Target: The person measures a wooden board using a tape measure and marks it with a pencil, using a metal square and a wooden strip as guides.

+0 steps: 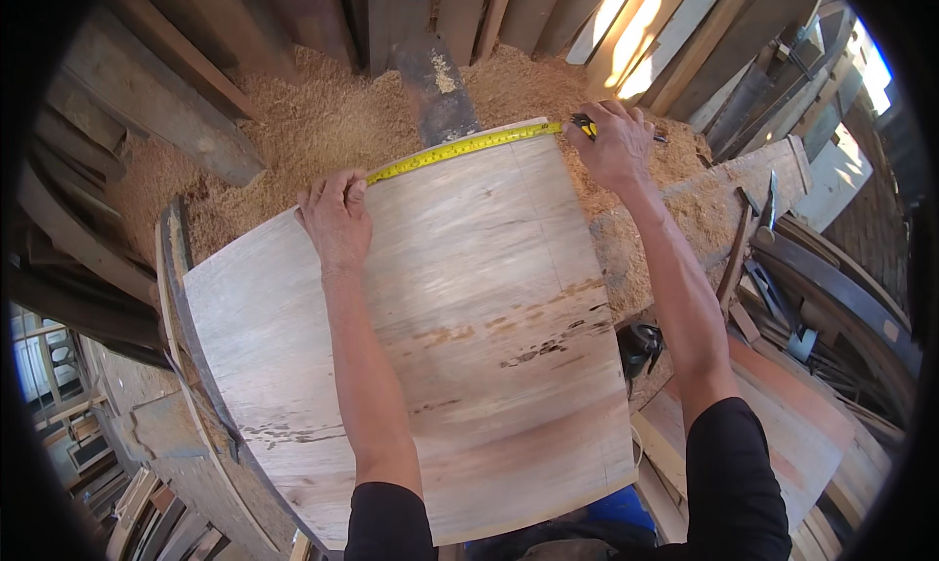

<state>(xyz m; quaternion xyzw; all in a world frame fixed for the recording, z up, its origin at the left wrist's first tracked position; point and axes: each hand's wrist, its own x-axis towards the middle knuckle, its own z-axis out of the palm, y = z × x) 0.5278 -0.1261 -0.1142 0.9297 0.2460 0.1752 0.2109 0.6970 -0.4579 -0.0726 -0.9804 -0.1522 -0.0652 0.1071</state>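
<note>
A wide, pale wooden board (469, 268) with dark knots and streaks lies in front of me. Along its far edge runs a yellow tape measure (460, 152), pulled out nearly straight. My left hand (337, 214) pinches the tape's left end against the board's edge. At the far right corner, my right hand (614, 148) grips the tape's black-and-yellow case, which the fingers partly cover. A thin dark stick, perhaps a pencil, pokes out past the right fingers; its kind is not clear. Faint lines cross the board near its right side.
Sawdust (293, 111) covers the surface beyond the board. Upright planks (548, 13) lean along the back. On the right are a sawdust-strewn plank (704, 209), a hammer (770, 209) and a hand plane (797, 338). A curved strip (186, 307) stands along the board's left side.
</note>
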